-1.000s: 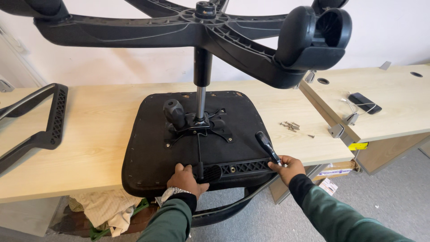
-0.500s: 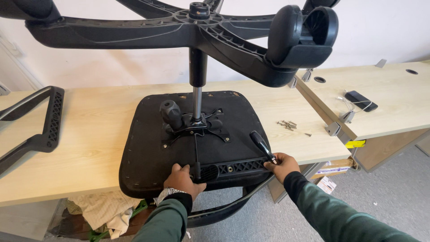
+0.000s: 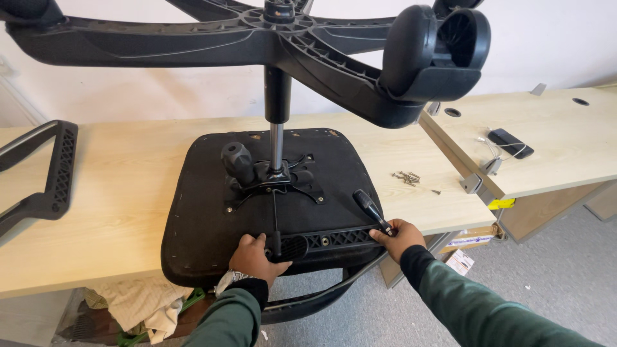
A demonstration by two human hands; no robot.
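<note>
An upturned office chair seat [image 3: 212,212] lies on the wooden table [image 3: 122,193], its black underside facing up and its near edge hanging over the table's front. The left hand [image 3: 252,258] is curled over the near end of a ribbed black armrest bracket [image 3: 331,240] that runs along the seat's front edge; its fingertips are tucked out of sight. The right hand [image 3: 400,236] is closed round the other end of that bracket, just under a black lever [image 3: 369,207]. The bar curving below the seat is partly hidden by both sleeves. The wheeled base [image 3: 308,45] looms overhead, its arms cut off by the frame. A small heap of screws [image 3: 407,178] lies well right of the seat, too small to count. Another armrest [image 3: 45,180] rests at the far left, half out of view.
</note>
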